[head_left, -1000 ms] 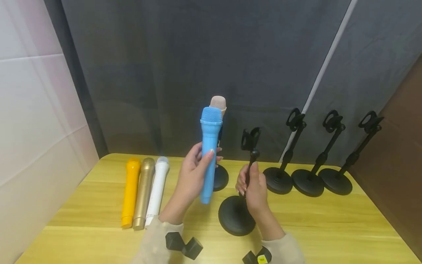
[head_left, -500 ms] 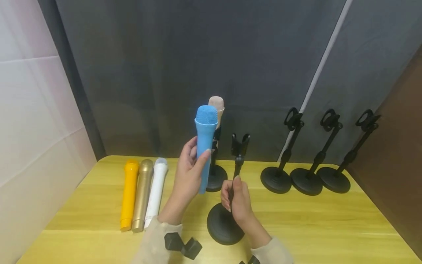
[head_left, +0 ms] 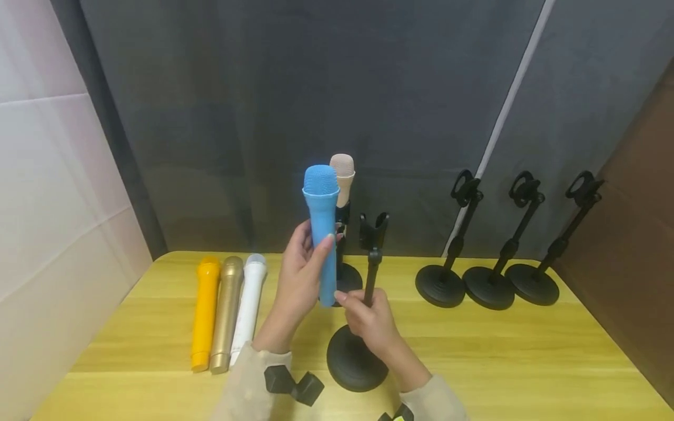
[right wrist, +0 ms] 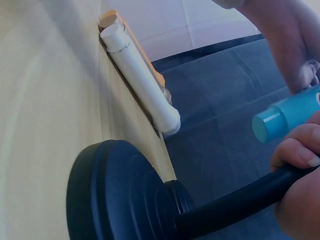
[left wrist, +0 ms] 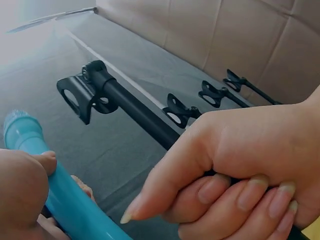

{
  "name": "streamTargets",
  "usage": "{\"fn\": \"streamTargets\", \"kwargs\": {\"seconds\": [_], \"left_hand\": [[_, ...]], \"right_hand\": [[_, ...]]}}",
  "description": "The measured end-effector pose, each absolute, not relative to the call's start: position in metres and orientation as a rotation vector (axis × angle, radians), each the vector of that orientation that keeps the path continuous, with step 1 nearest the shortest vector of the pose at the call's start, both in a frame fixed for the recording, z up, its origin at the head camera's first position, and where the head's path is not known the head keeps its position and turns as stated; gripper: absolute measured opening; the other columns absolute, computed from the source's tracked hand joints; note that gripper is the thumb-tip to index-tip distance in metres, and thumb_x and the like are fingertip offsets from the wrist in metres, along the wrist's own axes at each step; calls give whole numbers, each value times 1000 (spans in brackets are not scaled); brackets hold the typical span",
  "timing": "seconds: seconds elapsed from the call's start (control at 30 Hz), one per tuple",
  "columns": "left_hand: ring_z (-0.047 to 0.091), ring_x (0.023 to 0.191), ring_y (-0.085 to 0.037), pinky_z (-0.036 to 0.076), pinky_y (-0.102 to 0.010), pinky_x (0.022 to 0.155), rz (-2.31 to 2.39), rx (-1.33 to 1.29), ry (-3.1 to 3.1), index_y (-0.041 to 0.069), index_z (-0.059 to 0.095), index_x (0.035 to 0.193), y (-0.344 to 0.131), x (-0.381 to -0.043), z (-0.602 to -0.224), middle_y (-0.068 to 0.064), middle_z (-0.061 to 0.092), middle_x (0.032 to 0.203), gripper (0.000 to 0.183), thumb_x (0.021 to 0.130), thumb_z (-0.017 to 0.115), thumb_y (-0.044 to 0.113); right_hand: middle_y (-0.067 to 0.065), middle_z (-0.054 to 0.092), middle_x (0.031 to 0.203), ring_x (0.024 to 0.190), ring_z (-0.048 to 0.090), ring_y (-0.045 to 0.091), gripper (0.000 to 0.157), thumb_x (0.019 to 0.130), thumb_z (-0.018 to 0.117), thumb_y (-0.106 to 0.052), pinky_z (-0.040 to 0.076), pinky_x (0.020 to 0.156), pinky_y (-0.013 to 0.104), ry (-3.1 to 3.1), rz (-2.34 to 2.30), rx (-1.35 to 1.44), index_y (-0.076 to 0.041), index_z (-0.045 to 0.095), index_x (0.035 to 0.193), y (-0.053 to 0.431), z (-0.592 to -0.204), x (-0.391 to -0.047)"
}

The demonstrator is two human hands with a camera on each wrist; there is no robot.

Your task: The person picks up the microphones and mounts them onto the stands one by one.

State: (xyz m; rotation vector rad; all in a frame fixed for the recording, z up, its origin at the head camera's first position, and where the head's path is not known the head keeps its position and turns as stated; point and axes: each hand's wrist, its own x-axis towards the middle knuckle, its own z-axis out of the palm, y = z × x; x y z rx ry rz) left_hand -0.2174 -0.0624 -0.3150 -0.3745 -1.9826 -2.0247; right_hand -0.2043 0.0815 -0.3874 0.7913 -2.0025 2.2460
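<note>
My left hand [head_left: 297, 278] holds a blue microphone [head_left: 322, 213] upright, the thumb across its front. My right hand [head_left: 375, 324] grips the pole of a black microphone stand [head_left: 358, 362]; its thumb points at the microphone's lower end, and whether they touch I cannot tell. Above that hand, the stand's clip [left wrist: 80, 92] faces up with nothing in it. The round base [right wrist: 120, 190] is low over the table; contact is unclear. Just behind the blue microphone, a beige microphone [head_left: 343, 178] sits in another black stand [head_left: 350, 278], partly hidden.
Yellow [head_left: 205, 316], gold [head_left: 226, 316] and white [head_left: 248, 310] microphones lie side by side on the wooden table [head_left: 131, 356] at the left. On the right stand three black stands [head_left: 441, 286] with bare clips. A grey curtain [head_left: 263, 105] hangs behind.
My right hand has brought the stand leftward and nearer to me, closer to the blue microphone. Its thumb has swung left toward the microphone's end. The left hand has shifted slightly left.
</note>
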Motion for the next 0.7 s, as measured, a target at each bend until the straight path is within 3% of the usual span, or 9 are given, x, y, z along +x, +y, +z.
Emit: {"fn": "streamTargets", "kwargs": {"seconds": [0.37,0.7], "left_hand": [[59,133,-20,43,-46,117,-1934,-412,-1976,16,44,147,-57,-235,-303,-4,59,143,53,101,62,35],[67,121,-22,52,-45,107,-1873,-567,-1986,13,52,145,-39,-248,-272,-6,65,136,47,101,63,26]], "right_hand": [[-11,31,44,36,24,4,53,98,58,-10,17,35,22,-2001,2269,823,6,33,54,81,-384,-205],[4,25,43,37,24,4,54,98,59,-11,17,35,22,-1993,2268,801,6,33,53,83,-387,-204]]}}
